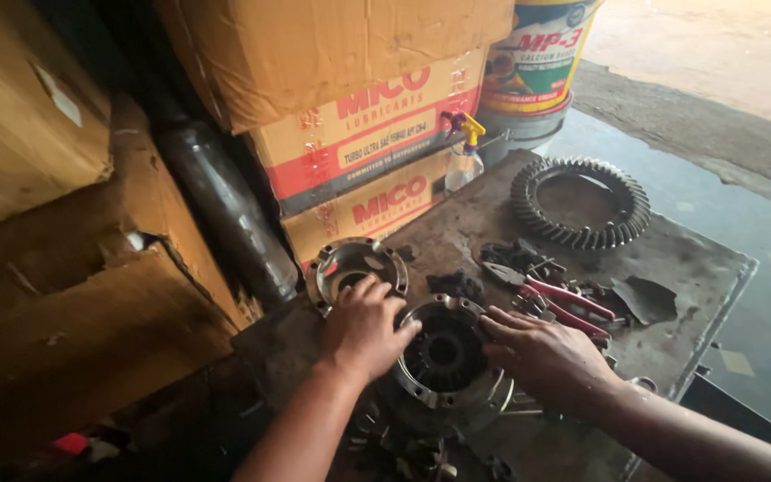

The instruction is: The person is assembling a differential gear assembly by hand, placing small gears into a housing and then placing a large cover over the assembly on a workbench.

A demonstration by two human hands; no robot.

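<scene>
A round metal differential case with dark gears inside lies on a greasy metal worktop. My left hand rests on its left rim, fingers spread over the edge. On the case's right rim lies my right hand, fingertips touching the metal. Neither hand grips anything. A second round flanged cover, shiny inside, sits just behind my left hand.
A large toothed ring gear lies at the back of the worktop. Red-handled pliers and small dark parts sit right of the case. A spray bottle, a bucket and stacked cardboard boxes stand behind. Loose bits lie near the front edge.
</scene>
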